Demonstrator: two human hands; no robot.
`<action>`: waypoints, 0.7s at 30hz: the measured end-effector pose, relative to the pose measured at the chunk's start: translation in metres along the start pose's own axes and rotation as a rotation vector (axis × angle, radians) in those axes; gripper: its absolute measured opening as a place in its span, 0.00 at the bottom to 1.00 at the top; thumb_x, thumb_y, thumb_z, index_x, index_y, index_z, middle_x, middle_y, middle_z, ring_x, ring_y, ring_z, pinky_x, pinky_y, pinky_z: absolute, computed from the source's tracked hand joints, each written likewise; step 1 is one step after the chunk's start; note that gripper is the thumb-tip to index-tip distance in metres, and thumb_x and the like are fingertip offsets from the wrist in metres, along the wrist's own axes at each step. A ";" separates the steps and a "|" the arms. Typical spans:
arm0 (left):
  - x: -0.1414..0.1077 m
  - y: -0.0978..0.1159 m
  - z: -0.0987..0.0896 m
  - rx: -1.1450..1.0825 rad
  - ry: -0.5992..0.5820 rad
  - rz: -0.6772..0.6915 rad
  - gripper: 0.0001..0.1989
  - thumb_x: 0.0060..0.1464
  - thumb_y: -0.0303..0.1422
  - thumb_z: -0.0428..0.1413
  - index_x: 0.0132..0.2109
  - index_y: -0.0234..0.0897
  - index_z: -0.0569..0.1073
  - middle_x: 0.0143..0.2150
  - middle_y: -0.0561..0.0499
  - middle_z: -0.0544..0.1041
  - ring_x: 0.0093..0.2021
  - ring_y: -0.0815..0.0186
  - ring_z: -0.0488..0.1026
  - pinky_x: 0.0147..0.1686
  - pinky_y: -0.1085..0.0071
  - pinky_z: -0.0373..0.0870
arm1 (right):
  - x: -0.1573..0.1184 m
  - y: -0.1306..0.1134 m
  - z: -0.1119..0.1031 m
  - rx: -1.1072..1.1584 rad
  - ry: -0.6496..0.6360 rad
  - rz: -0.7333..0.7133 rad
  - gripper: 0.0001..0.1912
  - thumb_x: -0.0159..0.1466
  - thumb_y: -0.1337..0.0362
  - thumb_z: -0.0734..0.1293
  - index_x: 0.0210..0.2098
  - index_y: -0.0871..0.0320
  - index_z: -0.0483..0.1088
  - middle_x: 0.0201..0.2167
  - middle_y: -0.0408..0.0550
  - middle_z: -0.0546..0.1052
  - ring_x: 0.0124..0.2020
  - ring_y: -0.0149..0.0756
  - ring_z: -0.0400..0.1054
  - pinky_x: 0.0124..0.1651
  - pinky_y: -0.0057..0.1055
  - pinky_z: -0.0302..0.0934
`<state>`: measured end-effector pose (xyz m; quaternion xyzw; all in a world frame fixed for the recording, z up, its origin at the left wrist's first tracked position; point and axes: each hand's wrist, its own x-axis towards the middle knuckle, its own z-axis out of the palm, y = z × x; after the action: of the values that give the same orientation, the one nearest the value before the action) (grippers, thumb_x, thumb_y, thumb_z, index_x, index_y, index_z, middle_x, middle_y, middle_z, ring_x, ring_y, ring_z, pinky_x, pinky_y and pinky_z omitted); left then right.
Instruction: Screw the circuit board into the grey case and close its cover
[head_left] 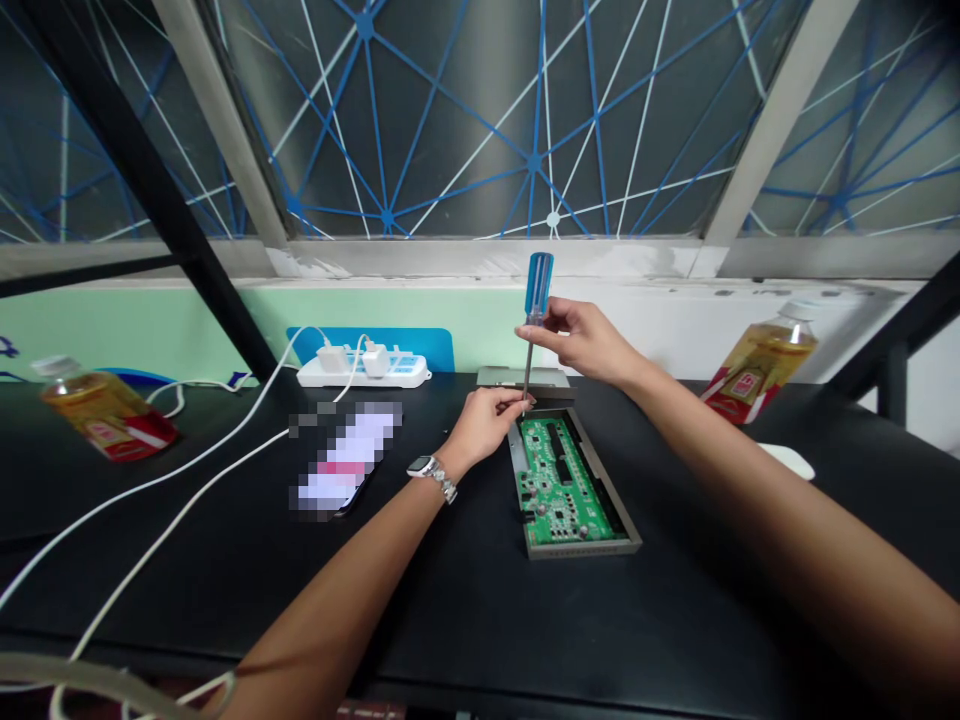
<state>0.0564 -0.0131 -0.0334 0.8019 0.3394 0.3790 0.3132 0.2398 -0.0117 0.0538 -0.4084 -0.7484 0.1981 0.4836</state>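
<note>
Closest to me, the black table (465, 600) carries white cables (172, 500) on the left and a phone (345, 465) lying flat beside my left forearm, which wears a wristwatch (429, 470). Just past that, the open metal case (574, 480) sits with its green circuit board (564, 475) facing up, a little right of centre. My left hand (484, 420) is closed in a pinch on the lower shaft of the screwdriver (534, 320), right at the far left corner of the case, while my right hand (585, 340) is wrapped around the shaft just under the blue handle, holding the tool nearly upright. To do this step well, I judge that the tip should seat squarely in the screw head before any turning, with the left fingers only steadying and the right hand supplying the twist and a light downward push. A tilt could let the tip slip onto the board. Farther back lie a grey lid (525, 377), a white power strip (364, 368), and two bottles of yellow liquid, the left bottle (105, 410) and the right bottle (757, 365).
</note>
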 end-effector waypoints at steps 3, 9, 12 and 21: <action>0.000 0.002 0.000 0.012 0.011 -0.030 0.12 0.61 0.34 0.53 0.44 0.35 0.81 0.42 0.46 0.83 0.41 0.60 0.78 0.43 0.66 0.72 | 0.001 -0.003 0.008 -0.083 0.095 -0.062 0.17 0.60 0.55 0.71 0.25 0.56 0.62 0.21 0.39 0.64 0.25 0.29 0.56 0.30 0.30 0.52; 0.001 0.001 0.001 0.039 0.015 -0.038 0.13 0.61 0.34 0.53 0.44 0.35 0.81 0.42 0.45 0.83 0.41 0.60 0.78 0.43 0.65 0.71 | -0.004 -0.001 0.017 -0.110 0.174 0.014 0.16 0.60 0.52 0.70 0.30 0.56 0.64 0.25 0.40 0.70 0.20 0.26 0.57 0.26 0.30 0.53; 0.002 -0.002 0.001 0.046 0.013 -0.013 0.14 0.62 0.36 0.53 0.45 0.35 0.80 0.43 0.46 0.83 0.42 0.60 0.78 0.43 0.66 0.71 | -0.009 0.003 0.023 0.007 0.009 0.120 0.16 0.61 0.51 0.70 0.38 0.57 0.68 0.35 0.46 0.76 0.17 0.26 0.63 0.23 0.31 0.57; 0.000 0.005 -0.006 0.189 -0.020 0.082 0.13 0.64 0.36 0.50 0.45 0.37 0.78 0.43 0.47 0.82 0.41 0.62 0.78 0.42 0.67 0.71 | -0.017 -0.019 0.006 0.297 0.189 0.154 0.21 0.67 0.47 0.62 0.32 0.60 0.70 0.24 0.46 0.75 0.16 0.25 0.66 0.17 0.24 0.59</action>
<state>0.0531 -0.0149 -0.0267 0.8450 0.3372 0.3497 0.2236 0.2301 -0.0359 0.0554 -0.4052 -0.6287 0.3035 0.5902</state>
